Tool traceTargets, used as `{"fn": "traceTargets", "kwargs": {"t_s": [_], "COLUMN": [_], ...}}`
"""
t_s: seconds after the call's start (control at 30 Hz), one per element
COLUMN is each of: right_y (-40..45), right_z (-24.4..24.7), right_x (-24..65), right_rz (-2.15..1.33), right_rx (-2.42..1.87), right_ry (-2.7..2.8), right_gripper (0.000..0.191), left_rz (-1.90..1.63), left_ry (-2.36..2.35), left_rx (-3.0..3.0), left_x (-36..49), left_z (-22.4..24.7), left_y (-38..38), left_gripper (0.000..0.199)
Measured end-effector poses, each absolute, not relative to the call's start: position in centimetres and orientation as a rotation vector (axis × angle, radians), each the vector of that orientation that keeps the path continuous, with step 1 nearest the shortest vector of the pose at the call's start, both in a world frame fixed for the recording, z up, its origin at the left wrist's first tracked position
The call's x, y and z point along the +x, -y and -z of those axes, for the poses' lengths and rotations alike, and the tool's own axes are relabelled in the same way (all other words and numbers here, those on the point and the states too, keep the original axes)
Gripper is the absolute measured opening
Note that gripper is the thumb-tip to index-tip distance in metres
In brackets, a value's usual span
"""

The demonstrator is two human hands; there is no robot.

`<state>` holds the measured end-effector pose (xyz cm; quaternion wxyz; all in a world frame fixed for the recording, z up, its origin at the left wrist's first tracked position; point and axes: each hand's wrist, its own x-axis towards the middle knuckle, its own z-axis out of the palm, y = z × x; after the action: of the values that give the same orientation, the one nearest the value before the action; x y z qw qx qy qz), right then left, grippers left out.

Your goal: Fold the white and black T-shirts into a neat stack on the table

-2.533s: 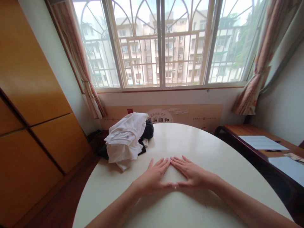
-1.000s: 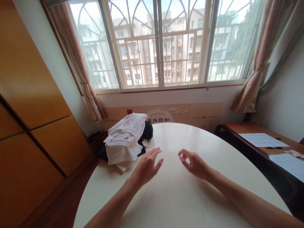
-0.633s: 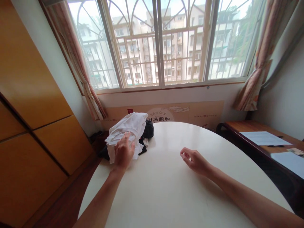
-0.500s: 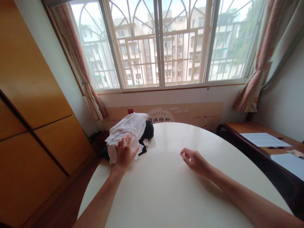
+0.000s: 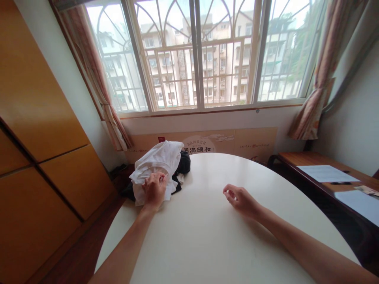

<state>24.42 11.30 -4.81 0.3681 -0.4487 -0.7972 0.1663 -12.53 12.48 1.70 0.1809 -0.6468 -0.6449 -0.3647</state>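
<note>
A white shirt (image 5: 158, 156) lies crumpled on top of a clothes pile at the far left of the round white table (image 5: 204, 240). My left hand (image 5: 155, 189) is on the shirt's near side, its fingers closed on the fabric. Dark clothing (image 5: 184, 162) sticks out from under the shirt on the right and left. Over the middle right of the table, my right hand (image 5: 238, 197) is loosely curled, thumb against the fingers, with nothing visible in it.
A low wooden table (image 5: 291, 159) on the right bears paper sheets (image 5: 327, 173) and a dark pen (image 5: 343, 183). Behind the white table, a printed cardboard panel (image 5: 254, 146) leans under the barred window. An orange-brown cabinet (image 5: 68, 177) stands at left.
My left hand has gone from spread fingers above the shirt to fingers closed on its fabric. My right hand keeps its curl and place. The view has shifted slightly.
</note>
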Motion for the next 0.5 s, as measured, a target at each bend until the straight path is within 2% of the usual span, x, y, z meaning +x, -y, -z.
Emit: {"fn": "traceTargets", "kwargs": {"t_s": [0.13,0.27,0.33,0.43,0.47,0.5], "right_y": [-11.5,-11.4,-11.0,-10.0,-9.7,-9.4], "right_z": [4.7,4.5,4.3,4.1,3.9,3.8], "right_x": [24.8,25.0,24.8,24.2,24.0,23.7], "right_rz": [-0.444,-0.524,-0.578,-0.598,-0.588,-0.577], "right_rx": [-1.164,-1.122,-1.049,-0.934,-0.901,-0.869], "right_ry": [2.039,2.034,2.055,2.143,2.183,2.220], "right_gripper": [0.023,0.021,0.038,0.084,0.090,0.087], "left_rz": [1.490,1.589,1.533,1.475,1.486,1.514], "left_ry": [1.623,1.411,1.320,1.215,1.208,1.218], "left_rx": [-1.906,-2.414,-2.737,-3.122,-3.207,-3.267], "left_x": [-11.2,-7.1,-4.5,-1.4,-0.7,-0.2], "left_z": [-3.3,-4.4,-4.5,-4.1,-3.9,-3.7], "left_y": [-11.9,-8.6,-6.3,-3.4,-2.8,-2.4], "left_gripper": [0.017,0.023,0.025,0.024,0.023,0.022]}}
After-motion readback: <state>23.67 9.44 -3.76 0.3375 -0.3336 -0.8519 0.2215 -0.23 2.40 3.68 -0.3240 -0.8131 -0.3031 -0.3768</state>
